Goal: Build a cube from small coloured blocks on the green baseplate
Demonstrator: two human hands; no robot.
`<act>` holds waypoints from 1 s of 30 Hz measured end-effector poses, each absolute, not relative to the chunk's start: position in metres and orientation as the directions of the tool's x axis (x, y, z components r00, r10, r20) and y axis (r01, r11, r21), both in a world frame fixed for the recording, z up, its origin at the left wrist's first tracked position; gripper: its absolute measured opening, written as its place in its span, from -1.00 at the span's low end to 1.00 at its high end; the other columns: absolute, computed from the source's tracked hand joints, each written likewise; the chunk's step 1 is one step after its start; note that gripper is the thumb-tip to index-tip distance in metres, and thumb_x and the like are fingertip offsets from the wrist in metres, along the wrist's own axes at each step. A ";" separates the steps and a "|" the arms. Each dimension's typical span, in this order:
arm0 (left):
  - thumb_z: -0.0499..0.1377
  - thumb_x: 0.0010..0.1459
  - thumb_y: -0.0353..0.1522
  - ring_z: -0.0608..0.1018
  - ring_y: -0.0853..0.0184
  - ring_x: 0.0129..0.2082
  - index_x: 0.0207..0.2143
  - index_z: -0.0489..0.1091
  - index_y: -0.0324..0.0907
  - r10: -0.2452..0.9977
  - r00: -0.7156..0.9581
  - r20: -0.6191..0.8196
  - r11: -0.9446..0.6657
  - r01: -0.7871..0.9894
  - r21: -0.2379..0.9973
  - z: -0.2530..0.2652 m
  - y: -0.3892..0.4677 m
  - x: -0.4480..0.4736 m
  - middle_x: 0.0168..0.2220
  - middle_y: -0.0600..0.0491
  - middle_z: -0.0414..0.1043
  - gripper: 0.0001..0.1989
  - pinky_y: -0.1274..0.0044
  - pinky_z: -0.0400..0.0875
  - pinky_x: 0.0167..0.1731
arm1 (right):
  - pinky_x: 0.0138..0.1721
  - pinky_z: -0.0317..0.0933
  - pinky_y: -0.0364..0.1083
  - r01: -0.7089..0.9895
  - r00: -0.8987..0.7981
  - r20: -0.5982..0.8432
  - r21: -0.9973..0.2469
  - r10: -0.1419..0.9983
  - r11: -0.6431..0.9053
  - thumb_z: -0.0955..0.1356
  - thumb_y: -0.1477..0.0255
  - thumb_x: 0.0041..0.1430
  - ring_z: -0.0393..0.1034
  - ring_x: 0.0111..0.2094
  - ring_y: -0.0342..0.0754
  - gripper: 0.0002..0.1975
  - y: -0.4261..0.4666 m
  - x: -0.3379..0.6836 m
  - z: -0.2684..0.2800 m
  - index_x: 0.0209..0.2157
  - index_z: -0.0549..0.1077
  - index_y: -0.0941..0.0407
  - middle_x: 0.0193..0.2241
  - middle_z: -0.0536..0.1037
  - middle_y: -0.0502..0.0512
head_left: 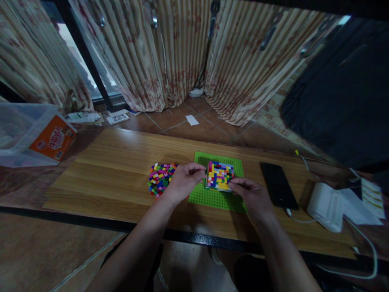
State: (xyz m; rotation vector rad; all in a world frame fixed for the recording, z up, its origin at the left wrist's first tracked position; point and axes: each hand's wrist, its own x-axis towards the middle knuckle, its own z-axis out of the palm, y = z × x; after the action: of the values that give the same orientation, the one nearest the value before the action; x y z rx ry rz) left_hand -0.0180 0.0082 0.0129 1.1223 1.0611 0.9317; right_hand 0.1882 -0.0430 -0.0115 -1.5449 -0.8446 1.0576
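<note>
From my remote seat I have both hands in view over the wooden table (115, 170). The build (220, 175), a low block of many-coloured bricks, sits on the green baseplate (202, 198) between them, toward the plate's far side.

My left hand (187, 180) is at the build's left edge, thumb and forefinger brought nearly together; I can't tell whether a small brick is pinched there. My right hand (251, 196) is at the near right corner, fingers bent and thumb close to them, the tips seeming to touch the build; I can't make out whether they grip it or a separate piece.

A pile of loose bricks (160, 178) lies just beside my left hand, partly hidden by it. To the right of the baseplate I see a dark phone (278, 184) with a white cable (304, 220) plugged into its near end, and beyond that a white object (326, 207). Well off to the left stands a clear bin (39, 121) with an orange label (54, 138).
</note>
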 end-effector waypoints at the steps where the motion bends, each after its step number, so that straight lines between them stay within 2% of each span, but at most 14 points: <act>1: 0.24 0.02 -0.43 0.44 0.47 -0.52 -0.36 0.52 -0.24 0.953 0.248 -0.172 0.190 -0.050 0.981 0.012 0.008 -0.018 -0.49 0.09 0.50 -0.90 0.60 0.30 -0.47 | -0.40 0.19 -0.15 -0.006 0.366 -0.212 -0.974 0.906 -0.226 0.59 0.26 -0.33 0.34 -0.46 -0.16 -0.69 -0.043 0.188 -0.012 -0.48 0.61 0.10 -0.50 0.57 0.00; 5: 0.24 0.03 -0.41 0.42 0.47 -0.53 -0.34 0.52 -0.24 0.956 0.257 -0.139 0.148 -0.017 0.989 0.006 0.007 -0.015 -0.49 0.10 0.49 -0.88 0.61 0.28 -0.50 | -0.42 0.20 -0.15 -0.029 0.385 -0.251 -0.965 0.888 -0.260 0.59 0.26 -0.37 0.36 -0.44 -0.13 -0.69 -0.041 0.185 -0.011 -0.51 0.61 0.10 -0.49 0.58 0.03; 10: 0.21 0.07 -0.39 0.51 0.38 -0.46 -0.06 0.51 -0.24 0.965 0.250 -0.083 0.050 0.133 0.990 -0.006 0.004 -0.007 -0.41 0.05 0.55 -0.65 0.55 0.37 -0.43 | -0.47 0.19 -0.15 -0.042 0.417 -0.288 -0.953 0.862 -0.299 0.59 0.28 -0.42 0.38 -0.46 -0.11 -0.70 -0.039 0.183 -0.007 -0.54 0.61 0.10 -0.51 0.59 0.05; 12: 0.20 0.09 -0.37 0.54 0.34 -0.44 -0.02 0.50 -0.22 0.963 0.262 -0.064 0.012 0.194 0.981 -0.010 0.003 -0.004 -0.39 0.04 0.57 -0.63 0.53 0.40 -0.39 | -0.50 0.17 -0.15 -0.049 0.427 -0.291 -0.953 0.856 -0.300 0.59 0.29 -0.43 0.37 -0.49 -0.12 -0.71 -0.038 0.182 -0.006 -0.56 0.61 0.10 -0.53 0.58 0.04; 16: 0.18 0.12 -0.36 0.55 0.31 -0.44 -0.10 0.55 -0.22 0.961 0.275 -0.024 -0.053 0.268 0.962 -0.011 0.000 -0.003 -0.39 0.03 0.59 -0.70 0.51 0.41 -0.39 | -0.53 0.15 -0.16 -0.063 0.439 -0.295 -0.952 0.849 -0.298 0.58 0.29 -0.43 0.36 -0.51 -0.13 -0.72 -0.038 0.181 -0.008 -0.56 0.60 0.10 -0.54 0.58 0.04; 22: 0.14 0.14 -0.39 0.50 0.36 -0.48 -0.19 0.56 -0.20 0.955 0.295 0.005 -0.088 0.271 0.959 -0.006 -0.003 -0.004 -0.44 0.07 0.54 -0.76 0.56 0.34 -0.45 | -0.52 0.18 -0.17 -0.049 0.429 -0.282 -0.956 0.858 -0.290 0.57 0.27 -0.39 0.38 -0.49 -0.11 -0.72 -0.038 0.180 -0.009 -0.55 0.60 0.11 -0.51 0.60 0.06; 27: 0.15 0.14 -0.37 0.51 0.34 -0.45 -0.15 0.54 -0.20 0.960 0.280 -0.018 -0.050 0.236 0.970 -0.009 -0.013 0.005 -0.40 0.03 0.56 -0.75 0.56 0.35 -0.46 | -0.49 0.23 -0.14 0.063 0.407 -0.236 -0.957 0.883 -0.285 0.58 0.22 -0.35 0.42 -0.45 -0.07 -0.67 -0.042 0.191 -0.008 -0.49 0.62 0.11 -0.44 0.62 0.09; 30: 0.13 0.15 -0.37 0.54 0.32 -0.43 -0.12 0.52 -0.20 0.944 0.328 -0.047 -0.016 0.185 0.983 -0.011 -0.019 0.012 -0.34 -0.01 0.58 -0.73 0.54 0.38 -0.46 | -0.49 0.26 -0.12 0.081 0.448 -0.257 -0.942 0.856 -0.325 0.59 0.24 -0.43 0.44 -0.43 -0.05 -0.65 -0.041 0.206 -0.008 -0.51 0.62 0.11 -0.42 0.63 0.10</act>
State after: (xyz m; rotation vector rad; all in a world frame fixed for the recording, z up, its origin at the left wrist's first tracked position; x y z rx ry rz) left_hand 0.0116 -0.0190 -0.0112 1.4721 1.0907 0.8499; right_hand 0.2060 -0.0405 -0.0082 -1.7222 -0.8121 0.9940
